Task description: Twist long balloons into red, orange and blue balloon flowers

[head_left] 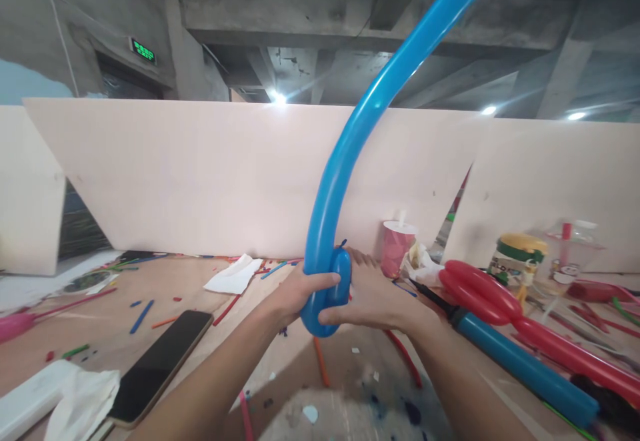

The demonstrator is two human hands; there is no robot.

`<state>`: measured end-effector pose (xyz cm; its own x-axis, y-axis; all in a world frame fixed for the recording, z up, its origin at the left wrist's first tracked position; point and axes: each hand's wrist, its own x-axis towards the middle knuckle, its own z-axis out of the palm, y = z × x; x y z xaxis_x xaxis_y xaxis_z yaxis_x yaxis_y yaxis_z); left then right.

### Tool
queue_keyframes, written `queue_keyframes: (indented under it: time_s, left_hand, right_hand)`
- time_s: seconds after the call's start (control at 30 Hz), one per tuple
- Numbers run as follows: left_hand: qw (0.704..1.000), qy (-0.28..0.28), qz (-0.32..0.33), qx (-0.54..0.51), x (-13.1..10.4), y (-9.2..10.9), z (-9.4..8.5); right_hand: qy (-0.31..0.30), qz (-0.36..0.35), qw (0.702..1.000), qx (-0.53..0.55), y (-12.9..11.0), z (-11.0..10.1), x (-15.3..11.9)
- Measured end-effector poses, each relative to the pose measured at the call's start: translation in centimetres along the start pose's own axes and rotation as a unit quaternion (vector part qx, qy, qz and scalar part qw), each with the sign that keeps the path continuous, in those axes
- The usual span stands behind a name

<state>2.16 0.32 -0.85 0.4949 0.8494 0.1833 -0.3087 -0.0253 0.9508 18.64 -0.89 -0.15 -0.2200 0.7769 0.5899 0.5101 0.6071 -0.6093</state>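
A long blue modelling balloon (345, 154) rises from my hands and leaves the view at the top right. Its lower end is bent back on itself in a tight fold, with the knotted tip pointing up. My left hand (295, 294) wraps the fold from the left, thumb across the front. From the right, my right hand (370, 294) grips the same fold, its thumb near the bottom of the bend. Fingers behind the balloon are partly hidden. Both hands are above the table (280, 367).
A blue balloon pump (525, 367) and a red twisted balloon (485, 294) lie at the right. Behind them stand a pink cup (397, 247) and a yellow-lidded tub (517, 257). A phone (163, 364) and tissue (234, 274) lie left. Upright boards (200, 174) line the back.
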Motion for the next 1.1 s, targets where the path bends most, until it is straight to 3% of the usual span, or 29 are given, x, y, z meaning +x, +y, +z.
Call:
queue_keyframes:
  time_s: [0.07,0.13,0.27,0.33,0.4,0.47,0.57,0.8,0.97,1.1]
  left_hand:
    - [0.997,0.020,0.034,0.069,0.3,-0.2,-0.3]
    - [0.975,0.080,0.083,0.188,0.6,-0.3,-0.8]
    - [0.867,0.191,0.167,0.429,0.8,-0.8,-1.6]
    - [0.828,0.197,0.193,0.487,0.7,-1.1,-1.8]
    - [0.814,0.188,0.201,0.512,0.5,-1.3,-1.7]
    - [0.823,0.157,0.194,0.511,0.3,-1.3,-1.7]
    - [0.859,0.070,0.162,0.480,0.1,-0.7,-1.7]
    - [0.898,-0.098,0.029,0.427,-0.1,1.5,-1.8]
    - [0.961,-0.203,-0.044,0.185,-0.4,0.7,-2.3]
    - [0.944,-0.288,-0.162,-0.008,-0.6,-0.1,-2.7]
  right_hand:
    - [0.005,0.007,0.999,0.045,0.0,-0.3,0.4]
    - [0.050,0.048,0.996,0.063,0.0,-0.5,0.9]
    - [0.105,0.139,0.984,0.033,-0.1,0.0,1.8]
    - [0.106,0.161,0.980,0.059,0.0,0.6,2.0]
    - [0.112,0.177,0.972,0.106,0.0,1.1,2.0]
    - [0.105,0.187,0.963,0.162,0.0,1.3,1.9]
    - [0.076,0.178,0.955,0.223,-0.1,0.9,1.7]
    - [-0.002,0.134,0.966,0.223,-0.4,-1.0,1.7]
    - [-0.027,0.113,0.964,0.238,-1.9,-1.5,1.2]
    - [-0.033,0.136,0.948,0.284,-2.5,-1.4,0.8]
